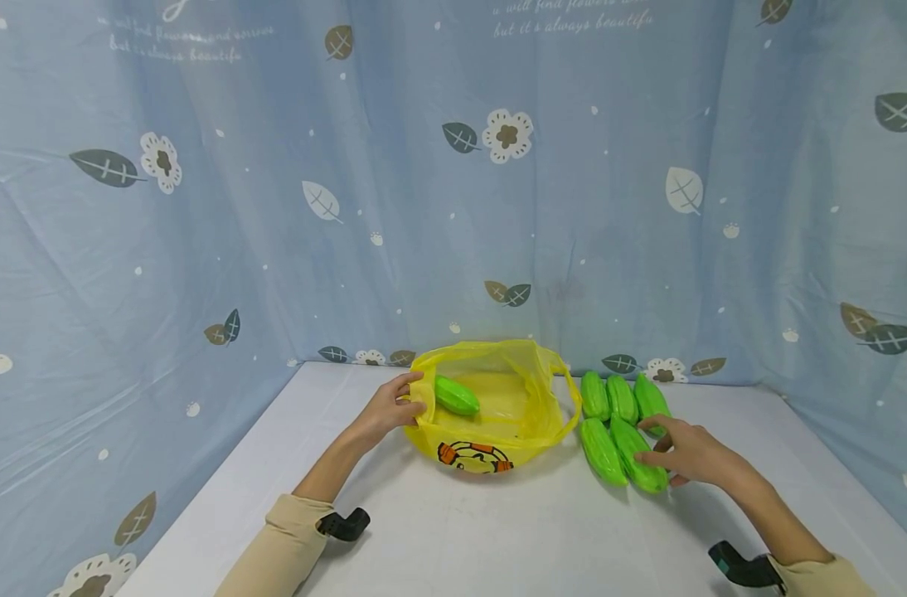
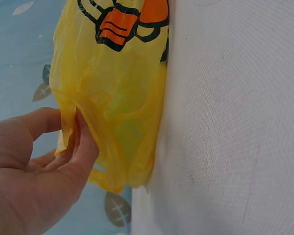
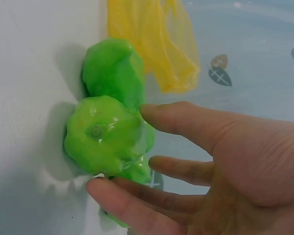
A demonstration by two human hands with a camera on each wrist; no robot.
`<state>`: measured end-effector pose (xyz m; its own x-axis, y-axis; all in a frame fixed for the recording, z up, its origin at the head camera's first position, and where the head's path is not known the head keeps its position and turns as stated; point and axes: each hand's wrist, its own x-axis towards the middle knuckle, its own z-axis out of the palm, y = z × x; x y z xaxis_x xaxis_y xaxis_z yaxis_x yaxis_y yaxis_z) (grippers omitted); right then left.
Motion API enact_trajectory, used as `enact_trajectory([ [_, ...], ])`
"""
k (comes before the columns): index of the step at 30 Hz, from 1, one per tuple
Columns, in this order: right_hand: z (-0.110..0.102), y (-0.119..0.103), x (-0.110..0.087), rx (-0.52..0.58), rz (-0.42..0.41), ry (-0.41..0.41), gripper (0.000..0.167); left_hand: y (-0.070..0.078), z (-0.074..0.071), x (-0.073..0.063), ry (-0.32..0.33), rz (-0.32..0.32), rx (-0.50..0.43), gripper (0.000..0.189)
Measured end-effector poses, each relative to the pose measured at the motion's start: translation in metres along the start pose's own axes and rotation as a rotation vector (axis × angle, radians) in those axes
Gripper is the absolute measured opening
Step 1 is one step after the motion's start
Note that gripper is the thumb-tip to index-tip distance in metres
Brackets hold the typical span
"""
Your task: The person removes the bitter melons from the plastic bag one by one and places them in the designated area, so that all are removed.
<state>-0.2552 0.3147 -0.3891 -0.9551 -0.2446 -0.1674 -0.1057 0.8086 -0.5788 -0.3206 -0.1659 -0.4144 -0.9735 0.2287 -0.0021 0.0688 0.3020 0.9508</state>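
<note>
A yellow plastic bag (image 1: 531,444) with an orange and black cartoon print stands on the table, its mouth spread. My left hand (image 1: 391,408) pinches the bag's left rim; thumb and fingers grip the thin film in the left wrist view. Inside the bag lies a green ribbed gourd (image 1: 456,396), seemingly artificial. Several matching gourds lie in two rows right of the bag. Over the front right gourd (image 1: 640,460) is my right hand (image 1: 696,454), thumb and fingers spread about it. In the right wrist view this gourd (image 3: 100,134) shows its round stem end; contact is unclear.
The white table (image 1: 453,539) meets a blue curtain (image 1: 424,207) with leaf and flower prints at the back and sides. A yellow bag handle (image 1: 573,398) loops out close to the gourds. Black wrist devices (image 1: 744,565) sit by both sleeves.
</note>
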Motion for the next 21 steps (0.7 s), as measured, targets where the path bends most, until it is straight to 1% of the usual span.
enact_trajectory([
  [6, -0.002, 0.001, 0.0, -0.001, -0.009, -0.002, 0.07, 0.002, 0.0, 0.0, -0.003, 0.003, -0.001, 0.066],
  [10, -0.003, -0.001, 0.0, -0.018, -0.015, 0.017, 0.069, 0.002, 0.001, -0.001, -0.008, 0.003, 0.001, 0.067],
  [15, -0.007, -0.007, 0.0, -0.066, -0.046, 0.048, 0.066, 0.001, 0.0, -0.001, -0.019, 0.008, -0.009, 0.067],
  [21, -0.013, -0.015, 0.0, -0.09, -0.087, 0.072, 0.061, -0.001, -0.001, 0.0, -0.024, 0.013, -0.012, 0.067],
])
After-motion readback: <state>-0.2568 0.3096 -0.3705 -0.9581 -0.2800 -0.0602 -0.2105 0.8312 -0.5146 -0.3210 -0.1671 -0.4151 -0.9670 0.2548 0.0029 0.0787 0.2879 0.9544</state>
